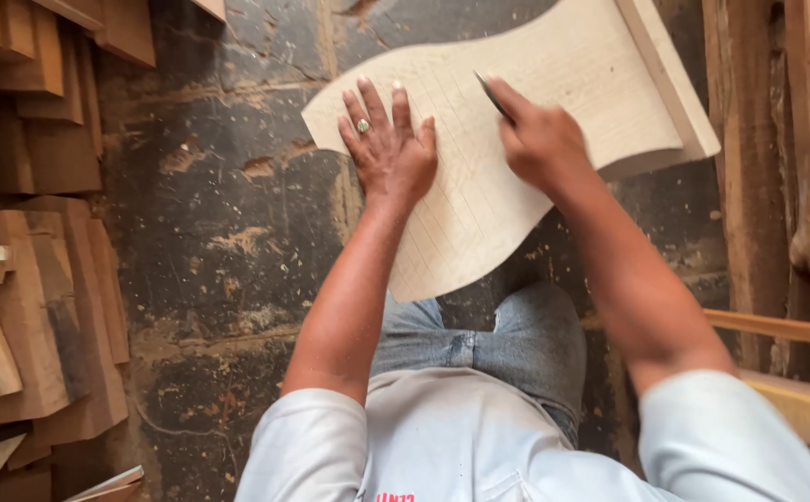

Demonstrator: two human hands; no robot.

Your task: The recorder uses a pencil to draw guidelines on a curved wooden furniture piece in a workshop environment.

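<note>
Curved wooden panel (517, 158) resting across knee, long axis running away up-right; left hand (388, 149) pressed flat and released on near-left edge, right hand (540, 139) clenched around pencil (492, 95) mid-panel.

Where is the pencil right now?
In the head view, upper centre-right: the pencil is pinched in the right hand, tip on the curved pale wooden panel.

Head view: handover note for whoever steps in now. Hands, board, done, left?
Left hand: flat, palm down on the pale curved wooden board, steadying it.
Right hand: gripping a dark pencil-like marker, tip on the board.
Board: propped over the knees above the dark floor; brown wood offcuts stacked to the left.
Done: grid lines cover part of the board.
Left: the remaining surface looks unmarked.
</note>
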